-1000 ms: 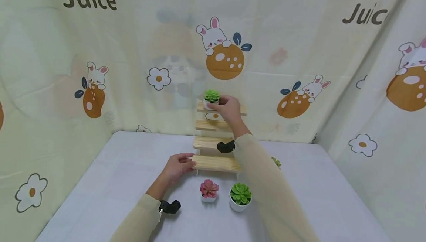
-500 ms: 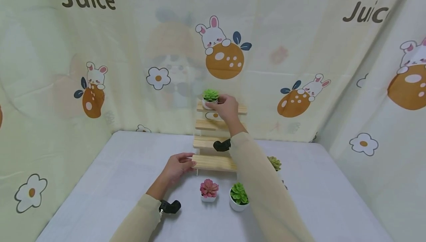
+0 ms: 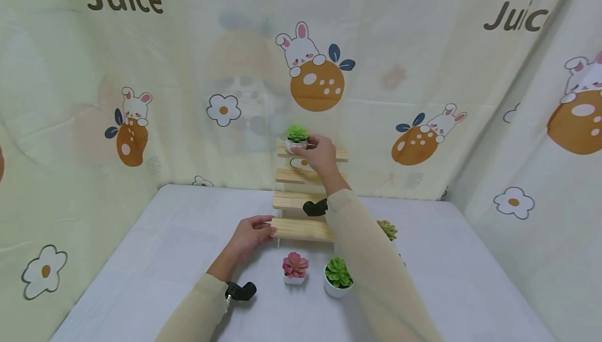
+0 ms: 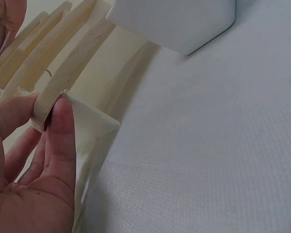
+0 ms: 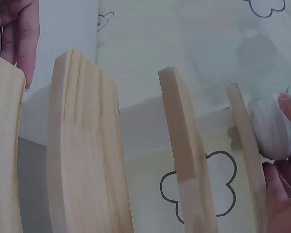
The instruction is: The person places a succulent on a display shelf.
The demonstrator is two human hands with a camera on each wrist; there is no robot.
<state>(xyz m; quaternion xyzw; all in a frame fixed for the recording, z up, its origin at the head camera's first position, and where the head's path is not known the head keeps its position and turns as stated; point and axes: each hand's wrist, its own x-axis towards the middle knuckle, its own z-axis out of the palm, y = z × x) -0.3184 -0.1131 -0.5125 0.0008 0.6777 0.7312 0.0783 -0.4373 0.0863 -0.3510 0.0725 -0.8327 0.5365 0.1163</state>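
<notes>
At the left end of the top step of a small wooden tiered stand (image 3: 303,230), my right hand (image 3: 322,155) pinches the white pot of a green succulent (image 3: 297,134). In the right wrist view the ribbed white pot (image 5: 272,127) sits against the top board, thumb on one side and fingers on the other. My left hand (image 3: 251,236) pinches the left end of the lowest board. The left wrist view has the thumb and fingers (image 4: 62,116) on either face of that board (image 4: 70,68).
In front of the stand are a pink succulent (image 3: 295,266) in a white pot and a larger green succulent (image 3: 338,273). An olive-green succulent (image 3: 388,229) is partly behind my right sleeve. A printed curtain (image 3: 254,70) hangs behind the white table (image 3: 188,237).
My right hand and the potted succulent have shifted very slightly left along the top step. The right forearm moved left, uncovering more of the olive-green succulent. The left hand stays put.
</notes>
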